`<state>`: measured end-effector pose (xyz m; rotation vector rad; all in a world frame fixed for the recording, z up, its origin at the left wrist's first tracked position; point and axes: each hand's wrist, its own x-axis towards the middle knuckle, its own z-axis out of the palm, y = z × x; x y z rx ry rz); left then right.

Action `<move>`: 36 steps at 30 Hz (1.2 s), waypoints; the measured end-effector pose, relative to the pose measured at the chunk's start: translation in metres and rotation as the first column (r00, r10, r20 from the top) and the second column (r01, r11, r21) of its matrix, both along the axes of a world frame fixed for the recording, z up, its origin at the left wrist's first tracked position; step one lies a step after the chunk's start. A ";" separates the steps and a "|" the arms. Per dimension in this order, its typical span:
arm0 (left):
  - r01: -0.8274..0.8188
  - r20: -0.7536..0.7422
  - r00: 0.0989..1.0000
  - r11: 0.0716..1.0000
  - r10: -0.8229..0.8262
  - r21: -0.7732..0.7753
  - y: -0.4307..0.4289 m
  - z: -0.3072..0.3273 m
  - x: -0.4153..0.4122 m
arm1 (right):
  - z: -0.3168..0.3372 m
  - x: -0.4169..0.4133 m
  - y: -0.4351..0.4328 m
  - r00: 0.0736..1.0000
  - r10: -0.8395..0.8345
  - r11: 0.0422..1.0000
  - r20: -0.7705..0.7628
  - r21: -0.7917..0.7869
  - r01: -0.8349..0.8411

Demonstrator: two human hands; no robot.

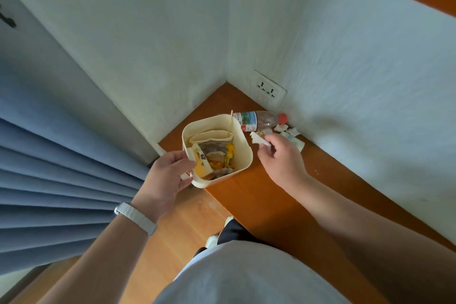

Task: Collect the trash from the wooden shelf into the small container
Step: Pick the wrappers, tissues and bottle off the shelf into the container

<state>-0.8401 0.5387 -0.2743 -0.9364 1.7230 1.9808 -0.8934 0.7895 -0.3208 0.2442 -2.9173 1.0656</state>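
Left hand (167,175) grips the near wall of the cream container (243,153), already holding wrappers, at the wooden shelf (271,195) edge. Right hand (283,158) pinches a crumpled white paper scrap (257,140) beside the rim. Beyond, more scraps (288,131) and a plastic bottle (256,119) lie against the wall.

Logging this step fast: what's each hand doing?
Left hand: closed on the small container.
Right hand: pinching a white scrap.

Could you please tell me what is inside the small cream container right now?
The container holds yellow wrappers, a folded paper piece and a thin stick. Anything beneath them is covered.
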 end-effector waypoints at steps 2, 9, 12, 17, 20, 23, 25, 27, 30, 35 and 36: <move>0.025 -0.006 1.000 1.000 -0.025 -0.006 -0.001 -0.001 0.001 | 0.026 -0.004 -0.008 0.998 0.023 0.999 -0.053 -0.024 -0.024; 0.066 -0.022 0.998 0.997 -0.066 -0.026 -0.007 -0.001 0.008 | 0.055 -0.007 -0.038 0.940 0.340 0.931 0.025 0.130 -0.340; 0.056 -0.015 0.998 0.998 -0.056 -0.024 -0.010 0.000 0.011 | 0.056 -0.005 -0.051 0.924 0.382 0.911 0.018 0.161 -0.380; 0.055 -0.021 0.998 0.998 -0.056 -0.022 -0.011 0.000 0.013 | 0.062 -0.001 -0.061 0.899 0.438 0.885 0.013 0.168 -0.433; 0.069 -0.024 0.997 0.997 -0.069 -0.030 -0.010 -0.002 0.012 | 0.062 -0.002 -0.056 0.896 0.443 0.880 0.027 0.176 -0.441; 0.069 -0.021 0.997 0.997 -0.070 -0.030 -0.009 -0.004 0.008 | 0.062 -0.003 -0.043 0.931 0.364 0.916 -0.005 0.180 -0.357; 0.073 -0.013 0.997 0.997 -0.073 -0.029 -0.008 -0.006 0.005 | 0.057 -0.004 -0.029 0.962 0.272 0.949 -0.034 0.174 -0.263; 0.073 0.000 0.997 0.997 -0.073 -0.029 -0.005 -0.006 0.003 | 0.048 -0.006 -0.012 0.981 0.190 0.968 -0.022 0.172 -0.184; 0.091 0.013 0.996 0.995 -0.090 -0.048 0.001 -0.006 -0.003 | 0.024 -0.014 0.016 0.994 0.100 0.972 0.044 0.209 -0.107; 0.107 0.036 0.994 0.992 -0.104 -0.072 0.012 -0.010 -0.013 | -0.020 -0.028 0.059 0.964 -0.072 0.943 0.257 0.331 -0.018; 0.105 0.041 0.994 0.992 -0.103 -0.074 0.015 -0.011 -0.015 | -0.029 -0.031 0.065 0.956 -0.087 0.939 0.279 0.344 -0.015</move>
